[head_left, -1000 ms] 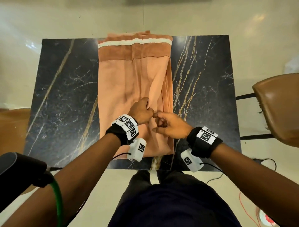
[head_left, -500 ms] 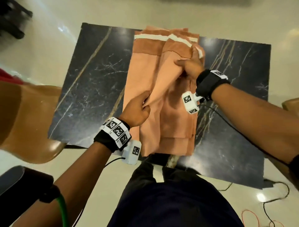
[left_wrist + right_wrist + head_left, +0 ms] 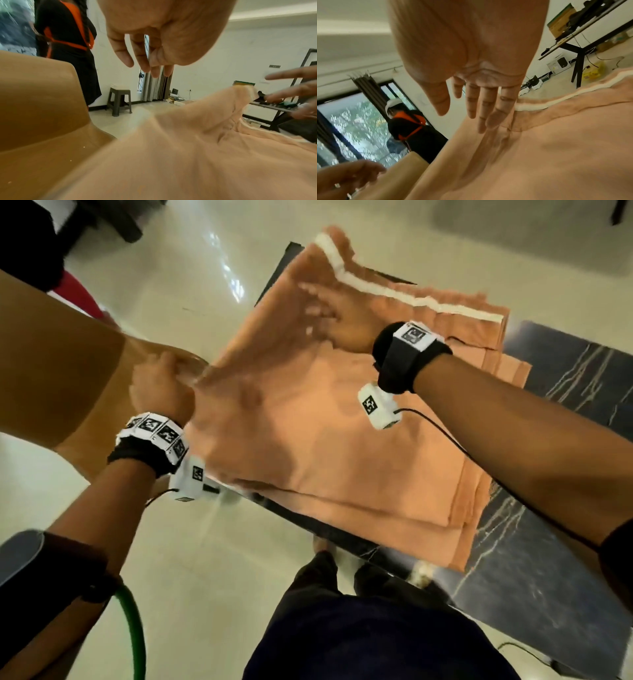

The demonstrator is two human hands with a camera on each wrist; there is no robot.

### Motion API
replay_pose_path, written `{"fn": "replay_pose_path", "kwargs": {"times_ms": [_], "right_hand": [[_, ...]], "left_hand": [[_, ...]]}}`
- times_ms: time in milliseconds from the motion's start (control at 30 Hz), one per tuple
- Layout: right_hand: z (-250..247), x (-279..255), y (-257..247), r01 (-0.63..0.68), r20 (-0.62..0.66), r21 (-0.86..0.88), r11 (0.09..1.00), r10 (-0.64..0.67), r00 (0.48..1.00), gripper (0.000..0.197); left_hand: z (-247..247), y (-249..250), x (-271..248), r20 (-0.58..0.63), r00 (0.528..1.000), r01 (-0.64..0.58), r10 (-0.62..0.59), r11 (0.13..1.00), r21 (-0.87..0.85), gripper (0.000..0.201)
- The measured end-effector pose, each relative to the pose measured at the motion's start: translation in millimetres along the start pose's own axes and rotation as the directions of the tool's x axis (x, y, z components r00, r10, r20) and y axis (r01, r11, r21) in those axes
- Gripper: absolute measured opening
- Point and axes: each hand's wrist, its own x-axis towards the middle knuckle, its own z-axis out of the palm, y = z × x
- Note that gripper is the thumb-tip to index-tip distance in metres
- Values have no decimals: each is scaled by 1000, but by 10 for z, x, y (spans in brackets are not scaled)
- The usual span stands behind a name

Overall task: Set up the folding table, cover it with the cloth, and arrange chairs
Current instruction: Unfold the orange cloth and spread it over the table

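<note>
The folding table (image 3: 534, 577) stands open, its dark marble-look top running from about 12 o'clock to 4 o'clock in the head view, and the cloth (image 3: 342, 440) lies on it only partly unfolded — several layers are stacked near the front edge at 5 o'clock. The left hand (image 3: 161, 386), at 9 o'clock of the cloth, appears to pull one flap out past the table edge toward the brown chair (image 3: 51, 364); in the left wrist view its fingers (image 3: 123, 54) hang loosely curled and I see no fabric between them, so I cannot tell if it really grips. The right hand (image 3: 342, 320), well apart from the left, is over the cloth at 12 o'clock near the white stripe (image 3: 376, 289), with fingers (image 3: 481, 108) straight and spread; it seems to press or smooth rather than hold. The risk, as I judge it, is that the whole stack slides to the left with the flap — the smooth top gives little friction, and a flat palm may not anchor it. The free flap could also catch on the chair, which stands just beside that table edge, and then the cloth would sit crooked. The cable (image 3: 479, 460) from the right wrist lies across the fabric and might drag a fold.
</note>
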Motion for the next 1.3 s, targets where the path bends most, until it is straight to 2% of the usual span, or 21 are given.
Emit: {"fn": "replay_pose_path", "kwargs": {"times_ms": [33, 100, 167, 200, 233, 267, 333, 400, 433, 500, 567, 633, 733, 867, 967, 1033, 1133, 1200, 1300], "right_hand": [[73, -77, 64, -42, 43, -56, 998, 45, 998, 64], [182, -267, 318, -134, 54, -253, 958, 153, 987, 61], [294, -604, 619, -210, 82, -337, 918, 250, 965, 53], [353, -800, 795, -217, 96, -354, 910, 267, 959, 51], [411, -1040, 918, -224, 98, -379, 898, 280, 955, 50], [459, -1272, 1062, -210, 96, -414, 886, 272, 958, 50], [513, -1753, 1231, -194, 72, -490, 850, 262, 962, 59], [517, -2168, 1286, -228, 45, -540, 810, 298, 953, 76], [525, -2340, 1269, -254, 50, -566, 785, 340, 939, 84], [548, -2641, 1272, -288, 54, -626, 724, 409, 911, 95], [577, -2871, 1301, -283, 56, -689, 667, 437, 898, 97], [596, -3003, 1346, -262, 50, -721, 641, 426, 903, 95], [603, -3086, 1328, -344, -62, -694, 632, 424, 904, 82], [550, -3067, 1216, -412, -253, -632, 656, 327, 910, 54], [443, -3026, 1108, -416, -367, -541, 731, 240, 899, 57], [365, -2964, 1027, -398, -418, -523, 754, 181, 890, 53], [265, -2775, 905, -337, -462, -512, 790, 77, 883, 44], [219, -2608, 836, -320, -514, -499, 805, 22, 857, 40], [212, -2413, 806, -369, -589, -454, 811, 38, 807, 41]], "left_hand": [[26, -86, 52, -23, 1000, 20, -19, 999, 42, 47], [140, -151, 125, 94, 996, -8, 4, 999, 43, 37], [318, -72, 34, 253, 964, -58, 83, 993, -107, 29], [430, 13, -76, 302, 941, -100, 154, 977, -186, 33], [548, 139, -219, 353, 903, -169, 245, 958, -232, 39], [661, 289, -390, 415, 846, -247, 333, 937, -247, 44], [855, 636, -748, 532, 702, -415, 474, 879, -235, 49], [973, 966, -1086, 611, 572, -544, 548, 810, -218, 55], [1018, 1096, -1232, 635, 521, -590, 570, 778, -214, 60], [1090, 1317, -1470, 670, 454, -650, 587, 733, -201, 70], [1161, 1444, -1639, 687, 423, -696, 590, 697, -171, 78], [1192, 1503, -1727, 684, 412, -741, 602, 658, -134, 83], [1211, 1540, -1778, 677, 396, -778, 620, 618, -111, 87], [1186, 1560, -1788, 665, 412, -799, 623, 598, -66, 70], [1172, 1647, -1789, 609, 482, -742, 630, 663, -100, 56], [1170, 1731, -1772, 569, 515, -693, 642, 702, -165, 54], [1131, 1881, -1690, 507, 576, -592, 641, 755, -281, 40], [1077, 1940, -1566, 478, 631, -542, 611, 788, -291, 33], [953, 1903, -1321, 442, 711, -472, 547, 837, -276, 31]]}}
